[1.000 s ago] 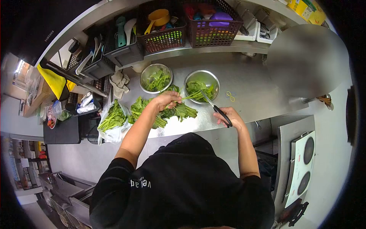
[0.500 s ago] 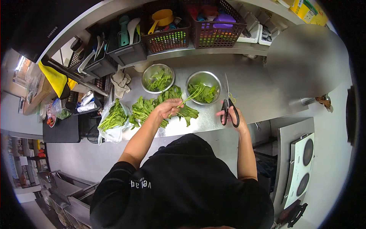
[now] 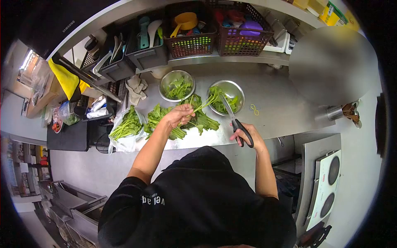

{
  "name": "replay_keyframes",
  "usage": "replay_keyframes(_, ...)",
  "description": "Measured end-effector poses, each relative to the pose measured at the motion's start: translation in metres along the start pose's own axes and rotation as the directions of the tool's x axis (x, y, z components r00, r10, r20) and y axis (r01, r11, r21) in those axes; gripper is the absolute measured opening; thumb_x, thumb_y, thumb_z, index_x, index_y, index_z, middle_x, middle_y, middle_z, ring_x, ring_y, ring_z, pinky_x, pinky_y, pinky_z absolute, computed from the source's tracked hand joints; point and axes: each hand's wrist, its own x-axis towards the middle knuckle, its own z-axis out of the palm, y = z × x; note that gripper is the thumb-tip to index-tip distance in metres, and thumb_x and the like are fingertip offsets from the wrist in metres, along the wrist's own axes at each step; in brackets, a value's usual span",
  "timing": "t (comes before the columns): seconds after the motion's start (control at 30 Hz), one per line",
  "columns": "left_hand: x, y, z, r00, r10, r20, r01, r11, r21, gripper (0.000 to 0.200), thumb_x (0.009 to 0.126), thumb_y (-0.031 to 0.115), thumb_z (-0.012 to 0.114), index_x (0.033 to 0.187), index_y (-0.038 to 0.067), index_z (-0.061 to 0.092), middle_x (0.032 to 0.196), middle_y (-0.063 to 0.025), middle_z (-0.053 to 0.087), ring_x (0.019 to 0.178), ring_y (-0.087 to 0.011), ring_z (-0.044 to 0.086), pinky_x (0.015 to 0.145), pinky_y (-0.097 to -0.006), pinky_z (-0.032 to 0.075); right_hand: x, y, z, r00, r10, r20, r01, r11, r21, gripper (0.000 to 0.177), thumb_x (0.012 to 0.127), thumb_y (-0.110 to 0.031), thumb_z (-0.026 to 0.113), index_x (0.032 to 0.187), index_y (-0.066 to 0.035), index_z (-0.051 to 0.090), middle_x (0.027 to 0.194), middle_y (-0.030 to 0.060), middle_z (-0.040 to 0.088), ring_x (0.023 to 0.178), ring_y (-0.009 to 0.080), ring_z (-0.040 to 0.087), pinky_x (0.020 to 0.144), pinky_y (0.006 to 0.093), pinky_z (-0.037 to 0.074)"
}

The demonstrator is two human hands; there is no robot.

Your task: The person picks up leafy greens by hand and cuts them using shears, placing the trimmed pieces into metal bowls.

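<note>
Closed around green stems, my left hand (image 3: 180,116) holds a leafy sprig (image 3: 212,98) whose leaves reach over the right steel bowl (image 3: 242,91). My right hand (image 3: 249,136) grips black-handled scissors (image 3: 234,120); their blades point up and left over that bowl, close to the sprig. Cut leaves lie inside it. The left steel bowl (image 3: 163,87) also contains greens (image 3: 179,87). Under and beside my left hand, bunches of leafy greens (image 3: 159,118) rest on the steel counter. More stems (image 3: 128,126) stick out of a white plastic bag (image 3: 124,144) at the left.
A yellow rubber band (image 3: 254,109) lies right of the bowl on the steel counter (image 3: 285,111). Baskets of utensils (image 3: 192,44) line the shelf behind. A crumpled cloth (image 3: 135,89) is at the left, a two-plate cooktop (image 3: 325,190) at the lower right.
My right hand has swung the scissors leftward, from pointing straight up beside the right bowl to over it near the sprig. The view has shifted slightly. My left hand still holds the sprig.
</note>
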Motion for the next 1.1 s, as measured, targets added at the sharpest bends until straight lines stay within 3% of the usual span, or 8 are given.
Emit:
replay_keyframes(0.23, -0.012, 0.007, -0.008, 0.999, 0.022, -0.036, -0.021, 0.999, 0.025, 0.016, 0.089, 0.014, 0.066, 0.091, 0.01, 0.05, 0.084, -0.0076, 0.062, 0.048, -0.0058, 0.041, 0.039, -0.0204, 0.034, 0.006, -0.001, 0.006, 0.995, 0.103, -0.011, -0.103, 0.994, -0.047, 0.041, 0.092, -0.029, 0.059, 0.117, 0.004, 0.058, 0.073, 0.0101, 0.067, 0.048, 0.0089, 0.051, 0.046, 0.0241, 0.042)
replay_keyframes(0.3, -0.015, 0.008, -0.01, 0.998, 0.033, -0.046, -0.031, 0.999, 0.03, 0.017, 0.088, 0.012, 0.066, 0.092, 0.01, 0.05, 0.084, -0.0079, 0.063, 0.048, -0.0063, 0.041, 0.04, -0.0206, 0.035, 0.007, -0.005, 0.011, 0.991, 0.129, -0.041, -0.129, 0.991, -0.019, 0.03, 0.089, -0.022, 0.062, 0.104, 0.004, 0.062, 0.071, 0.009, 0.066, 0.047, 0.0089, 0.051, 0.042, 0.0245, 0.041)
replay_keyframes(0.6, -0.03, 0.006, -0.022, 0.995, 0.058, -0.082, -0.052, 0.996, 0.074, 0.017, 0.088, 0.012, 0.066, 0.091, 0.01, 0.049, 0.082, -0.0075, 0.063, 0.048, -0.0065, 0.041, 0.041, -0.0209, 0.035, 0.022, -0.009, 0.024, 0.977, 0.209, -0.046, -0.212, 0.976, -0.06, 0.028, 0.088, -0.024, 0.064, 0.094, 0.003, 0.063, 0.069, 0.0084, 0.066, 0.044, 0.0089, 0.05, 0.039, 0.0248, 0.04)
replay_keyframes(1.1, -0.029, 0.014, -0.018, 0.993, -0.003, -0.117, 0.017, 0.993, 0.114, 0.016, 0.091, 0.015, 0.063, 0.095, 0.006, 0.05, 0.084, -0.0072, 0.062, 0.047, -0.0061, 0.042, 0.038, -0.0195, 0.033, 0.029, -0.012, 0.025, 0.977, 0.209, -0.05, -0.21, 0.977, -0.02, 0.03, 0.089, -0.027, 0.065, 0.096, 0.002, 0.063, 0.066, 0.0084, 0.064, 0.042, 0.0086, 0.049, 0.038, 0.0244, 0.038)
